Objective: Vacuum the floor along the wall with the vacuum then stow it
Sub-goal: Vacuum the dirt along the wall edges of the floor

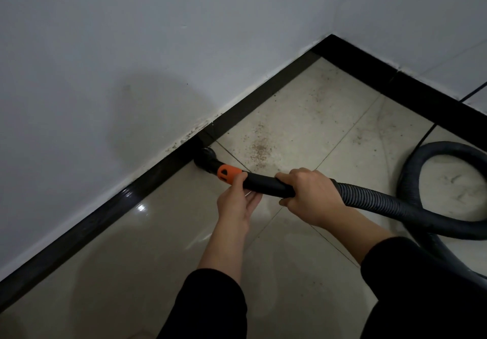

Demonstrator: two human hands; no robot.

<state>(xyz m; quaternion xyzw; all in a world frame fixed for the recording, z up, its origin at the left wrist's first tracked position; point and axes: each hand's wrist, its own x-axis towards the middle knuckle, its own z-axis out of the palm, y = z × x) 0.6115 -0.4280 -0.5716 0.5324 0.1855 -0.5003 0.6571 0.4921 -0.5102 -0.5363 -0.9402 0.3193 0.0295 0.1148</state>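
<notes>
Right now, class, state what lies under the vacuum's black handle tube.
The left hand cups the handle tube from below. Beneath that is beige floor tile with grout lines. The floor under the nozzle mouth is covered.

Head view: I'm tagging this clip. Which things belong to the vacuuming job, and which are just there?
Job: nozzle, black tube, ribbed hose, dirt patch, left hand, right hand.
Just there: white wall, black skirting.
</notes>
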